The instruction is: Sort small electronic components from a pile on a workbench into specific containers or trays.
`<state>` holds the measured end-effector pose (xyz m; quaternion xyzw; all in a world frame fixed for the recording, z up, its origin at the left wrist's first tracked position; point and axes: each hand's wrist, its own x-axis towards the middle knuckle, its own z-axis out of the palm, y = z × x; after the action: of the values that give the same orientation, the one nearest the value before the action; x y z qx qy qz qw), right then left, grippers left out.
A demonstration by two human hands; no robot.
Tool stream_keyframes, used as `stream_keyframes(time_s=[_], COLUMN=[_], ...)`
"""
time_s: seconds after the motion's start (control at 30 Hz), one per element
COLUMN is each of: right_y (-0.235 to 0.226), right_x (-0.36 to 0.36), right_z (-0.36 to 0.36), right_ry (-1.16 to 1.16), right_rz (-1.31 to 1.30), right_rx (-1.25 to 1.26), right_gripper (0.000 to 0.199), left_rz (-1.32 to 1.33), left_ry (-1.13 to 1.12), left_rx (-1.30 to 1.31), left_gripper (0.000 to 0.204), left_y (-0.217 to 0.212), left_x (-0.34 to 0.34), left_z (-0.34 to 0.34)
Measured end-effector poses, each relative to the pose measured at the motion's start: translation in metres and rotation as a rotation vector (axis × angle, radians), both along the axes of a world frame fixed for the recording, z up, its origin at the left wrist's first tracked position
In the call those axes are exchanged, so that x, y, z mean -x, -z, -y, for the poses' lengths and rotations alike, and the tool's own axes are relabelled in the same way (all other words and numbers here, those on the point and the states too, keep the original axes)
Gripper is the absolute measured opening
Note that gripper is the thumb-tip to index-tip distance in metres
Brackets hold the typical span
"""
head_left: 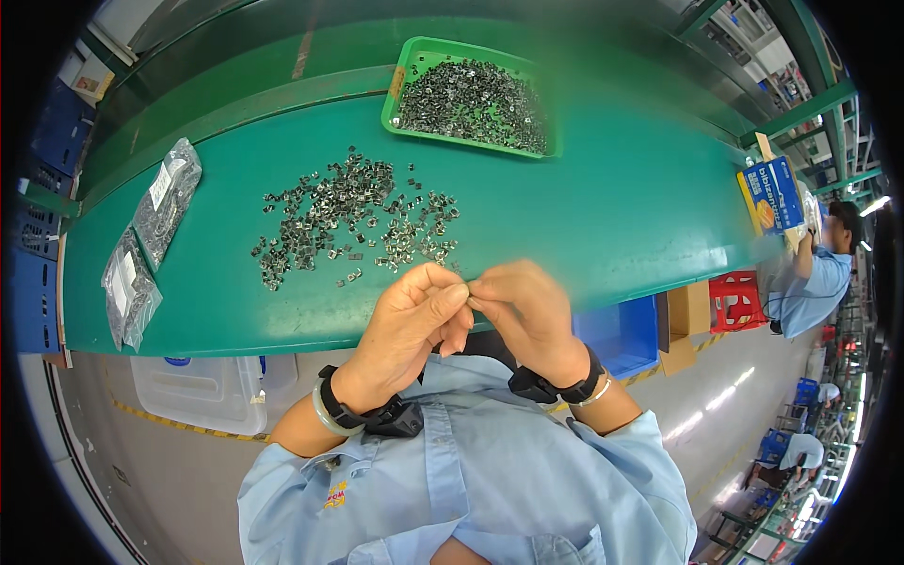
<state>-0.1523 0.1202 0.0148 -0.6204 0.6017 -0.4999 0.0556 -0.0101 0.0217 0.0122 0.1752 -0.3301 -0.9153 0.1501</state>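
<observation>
Over the near edge of the green table (603,212), my left hand (414,325) and my right hand (527,311) meet fingertip to fingertip. Both are closed in a pinch around something tiny between them, too small and covered to name. Just beyond my left hand lies a loose spread of small shiny metal parts (330,212), dark on one side and brighter toward the right. Farther back stands a green tray (388,111) holding a heap of similar small metal pieces (471,99).
Two clear plastic bags of small parts (169,202) lie at the table's left. A blue and yellow box (774,198) stands at the right end, near a person in blue (819,282). Below the edge are a blue bin (617,339), a red crate (736,301) and a clear tub (202,391).
</observation>
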Motion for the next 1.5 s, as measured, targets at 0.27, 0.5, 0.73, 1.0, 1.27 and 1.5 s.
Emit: stream_keyframes(time_s=[0.27,0.5,0.73,1.0,1.27,1.5], right_y=[-0.001,-0.002,0.001,0.002,-0.045,-0.036], right_x=[-0.005,-0.002,0.0,0.001,0.067,0.095], right_z=[0.0,0.001,0.002,0.004,0.061,0.096], right_ry=[-0.023,-0.08,-0.11,-0.073,0.135,0.115], right_rz=[0.166,0.098,0.064,0.156,0.115,-0.117], right_rx=[0.045,0.07,0.075,-0.009,-0.203,-0.293], right_gripper=[0.022,0.02,0.021,0.017,0.009,0.018], left_rz=[-0.121,-0.181,-0.119,-0.066,-0.068,-0.124], left_ry=[0.07,0.103,0.125,0.069,0.001,0.075], left_rx=[-0.111,-0.196,-0.119,-0.035,-0.045,-0.144], left_gripper=[0.017,0.017,0.02,0.019,0.019,0.016], left_y=[0.009,0.012,0.005,0.006,0.009,0.013], left_x=[0.0,0.001,-0.002,-0.002,-0.01,-0.012], left_z=[0.002,0.001,0.005,0.005,0.015,0.022])
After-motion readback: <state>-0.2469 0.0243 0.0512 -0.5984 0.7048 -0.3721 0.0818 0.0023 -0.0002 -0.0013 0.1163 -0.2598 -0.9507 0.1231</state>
